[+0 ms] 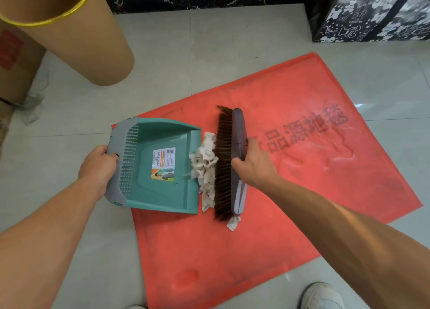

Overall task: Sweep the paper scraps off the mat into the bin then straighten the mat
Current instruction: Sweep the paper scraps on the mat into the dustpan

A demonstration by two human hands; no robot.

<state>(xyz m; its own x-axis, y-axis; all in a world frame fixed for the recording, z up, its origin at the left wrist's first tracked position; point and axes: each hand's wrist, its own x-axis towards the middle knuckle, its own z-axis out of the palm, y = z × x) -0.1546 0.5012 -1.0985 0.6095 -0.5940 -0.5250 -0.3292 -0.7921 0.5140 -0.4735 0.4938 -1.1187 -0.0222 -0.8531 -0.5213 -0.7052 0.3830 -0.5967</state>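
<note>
A red mat (290,180) lies skewed on the tiled floor. My left hand (99,166) grips the grey back edge of a green dustpan (160,187), whose lip rests on the mat. My right hand (252,166) holds a brush (229,159) with brown bristles, pressed against a pile of white paper scraps (206,166) at the dustpan's lip. One loose scrap (233,222) lies behind the brush's near end. A tall tan bin (76,43) with a yellow rim band stands at the upper left, off the mat.
A cardboard box (16,64) sits behind the bin at the left edge. A black-and-white patterned bag (372,11) stands at the upper right against a dark marble skirting. My white shoe (323,296) is near the mat's front edge.
</note>
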